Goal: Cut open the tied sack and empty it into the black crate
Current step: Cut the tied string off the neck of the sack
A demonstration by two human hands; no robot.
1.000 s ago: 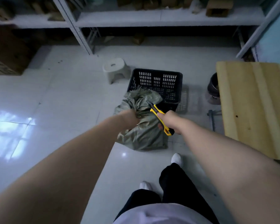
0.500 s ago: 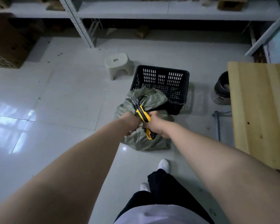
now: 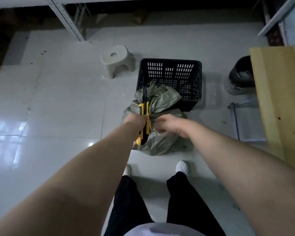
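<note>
I'm looking down from the head camera, and the green sack [image 3: 157,123] is sitting on the pale tiled floor [image 3: 58,103] dead ahead at twelve o'clock, just past my two white shoes [image 3: 181,166]. Its gathered, frayed top is leaning over the near rim of the black crate [image 3: 170,77], which is standing right behind it, also at twelve o'clock, touching the sack.

My left hand [image 3: 136,120] is wrapped in a fist around the yellow and black knife [image 3: 144,116], so that hand is gripping the handle tight. The knife is standing nearly upright, its dark tip pointing away from me toward twelve o'clock and lying over the sack's bunched top, its butt end poking out below the fist.

My right hand [image 3: 170,124] is resting on the sack's neck just to the right of the knife, fingers [image 3: 160,120] curled inward at the tie. Whether they're actually pinching anything, I cannot tell, since the fingertips are blurred.

Off at eleven o'clock a small white stool [image 3: 117,59] is standing on the floor, near the crate but apart from it. At two o'clock a dark bin [image 3: 241,74] is sitting beside the edge of a wooden table [image 3: 283,99], which is filling the three o'clock side. Metal shelving legs [image 3: 66,19] are showing up at eleven o'clock, far back.
</note>
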